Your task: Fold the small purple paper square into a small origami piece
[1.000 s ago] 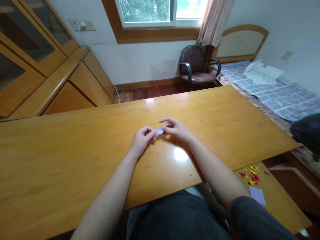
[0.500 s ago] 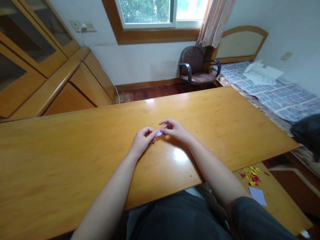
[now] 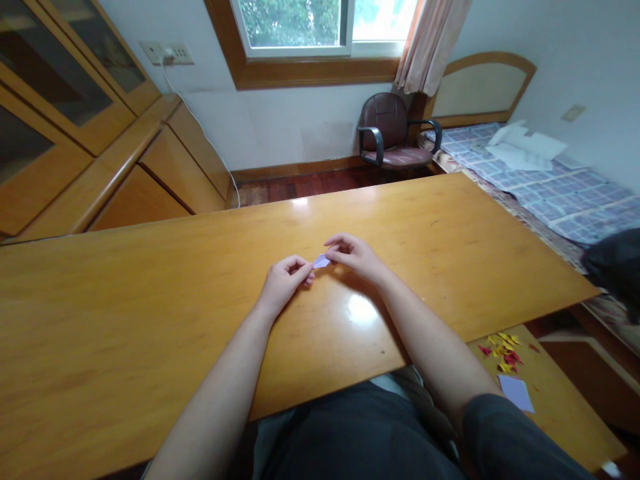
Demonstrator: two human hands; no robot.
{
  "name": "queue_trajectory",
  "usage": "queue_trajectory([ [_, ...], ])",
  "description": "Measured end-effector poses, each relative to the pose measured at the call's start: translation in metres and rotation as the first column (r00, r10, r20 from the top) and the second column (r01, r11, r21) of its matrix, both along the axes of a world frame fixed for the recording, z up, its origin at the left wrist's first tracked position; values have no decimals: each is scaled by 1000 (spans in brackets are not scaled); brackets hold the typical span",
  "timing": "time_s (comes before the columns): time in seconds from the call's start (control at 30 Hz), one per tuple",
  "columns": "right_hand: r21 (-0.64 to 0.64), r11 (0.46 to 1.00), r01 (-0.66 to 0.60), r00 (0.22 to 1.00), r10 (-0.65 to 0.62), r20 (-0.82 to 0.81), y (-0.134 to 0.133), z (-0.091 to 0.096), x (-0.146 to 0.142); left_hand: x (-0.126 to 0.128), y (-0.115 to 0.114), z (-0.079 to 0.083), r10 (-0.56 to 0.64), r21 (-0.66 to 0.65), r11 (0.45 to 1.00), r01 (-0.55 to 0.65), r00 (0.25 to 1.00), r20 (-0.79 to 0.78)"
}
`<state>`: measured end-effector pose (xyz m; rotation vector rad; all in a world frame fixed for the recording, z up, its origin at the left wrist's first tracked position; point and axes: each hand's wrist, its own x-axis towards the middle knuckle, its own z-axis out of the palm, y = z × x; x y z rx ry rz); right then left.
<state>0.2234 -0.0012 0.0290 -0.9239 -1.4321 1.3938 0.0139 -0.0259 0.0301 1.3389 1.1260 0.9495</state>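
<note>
A small folded piece of purple paper (image 3: 321,261) is held between my two hands, just over the wooden table (image 3: 150,300). My left hand (image 3: 287,283) pinches its left end between thumb and fingers. At the right end, my right hand (image 3: 356,257) grips the paper with thumb and forefinger, its other fingers curled. The fingertips cover both ends, and the finer folds are too small to make out.
On a lower surface at the right lie several yellow and red folded paper pieces (image 3: 506,352) and a purple paper stack (image 3: 516,393). A brown armchair (image 3: 385,127) stands beyond the table, beside a bed (image 3: 560,173). Wooden cabinets (image 3: 100,133) line the left.
My right hand has shifted slightly right and away from my left hand. More of the purple paper now shows between the fingers. My left hand has hardly moved.
</note>
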Motion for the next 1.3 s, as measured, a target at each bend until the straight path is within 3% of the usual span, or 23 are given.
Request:
queue_trajectory([
  [0.3, 11, 1000, 19, 1000, -19, -3, 2, -1, 3, -2, 0, 1, 25, 20, 999, -25, 1000, 20],
  [0.53, -1, 1000, 24, 1000, -24, -14, 1, 0, 4, -2, 1, 0, 39, -39, 999, -35, 993, 107],
  [1.3, 9, 994, -107, 993, 106, 51, -3, -3, -6, 1, 1, 0, -65, -84, 994, 71, 996, 67],
])
